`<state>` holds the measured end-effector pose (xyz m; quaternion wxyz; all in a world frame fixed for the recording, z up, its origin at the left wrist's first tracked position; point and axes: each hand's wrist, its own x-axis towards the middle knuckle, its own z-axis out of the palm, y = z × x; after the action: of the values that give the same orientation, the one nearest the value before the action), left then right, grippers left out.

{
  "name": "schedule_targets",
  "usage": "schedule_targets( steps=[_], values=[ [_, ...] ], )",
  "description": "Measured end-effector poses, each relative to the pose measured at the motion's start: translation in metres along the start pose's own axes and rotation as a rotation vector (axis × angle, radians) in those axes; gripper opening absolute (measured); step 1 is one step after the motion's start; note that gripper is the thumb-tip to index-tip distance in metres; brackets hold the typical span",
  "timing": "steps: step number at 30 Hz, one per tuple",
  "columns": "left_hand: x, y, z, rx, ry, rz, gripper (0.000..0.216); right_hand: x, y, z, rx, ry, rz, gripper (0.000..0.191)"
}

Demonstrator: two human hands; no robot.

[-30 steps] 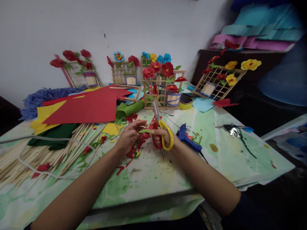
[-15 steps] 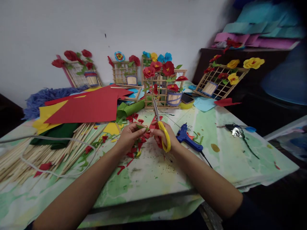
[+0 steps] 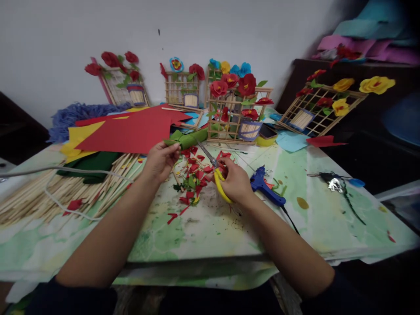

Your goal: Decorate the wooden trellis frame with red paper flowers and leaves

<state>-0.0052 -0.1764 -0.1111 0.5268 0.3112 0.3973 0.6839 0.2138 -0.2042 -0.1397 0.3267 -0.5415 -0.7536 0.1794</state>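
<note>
L hand [image 3: 159, 164] pinching near end of green paper [image 3: 189, 139]; R hand [image 3: 233, 176] gripping scissors [image 3: 220, 186], yellow handle, blades twd 11 o'clock, tips right by paper, contact unclear. Red/green scraps [image 3: 193, 179] on tbl [image 3: 210, 238] betw hands. Clock ctr = scraps: flower frame [image 3: 250, 114] w/ pot at 1; tilted frame [image 3: 302, 119], red & yel flowers, at 2; blue glue gun [image 3: 262, 181] at 3; wood sticks [image 3: 68, 192] at 9; big red sheet [image 3: 127, 135] & blue yarn [image 3: 83, 119] approx 10.

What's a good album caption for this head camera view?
Scissors in the right hand, left hand at the green paper, red flowers beyond.
</note>
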Motion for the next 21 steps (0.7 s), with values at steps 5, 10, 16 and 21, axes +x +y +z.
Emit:
schedule_targets(
  steps=[5, 10, 16, 21],
  values=[
    [0.006, 0.003, -0.005, -0.038, 0.078, 0.032, 0.011, 0.001, -0.001, -0.002, -0.066, -0.033, 0.032, 0.043],
    [-0.005, -0.005, 0.006, -0.112, 0.064, -0.046, 0.013, 0.001, -0.004, -0.006, -0.204, -0.069, 0.037, 0.047],
    [-0.024, -0.013, 0.02, -0.146, 0.007, -0.144, 0.016, -0.002, -0.007, -0.004, -0.312, -0.129, -0.014, 0.051],
    [-0.027, -0.016, 0.02, -0.147, -0.028, -0.162, 0.016, -0.003, -0.009, -0.004, -0.266, -0.143, -0.036, 0.045]
  ],
)
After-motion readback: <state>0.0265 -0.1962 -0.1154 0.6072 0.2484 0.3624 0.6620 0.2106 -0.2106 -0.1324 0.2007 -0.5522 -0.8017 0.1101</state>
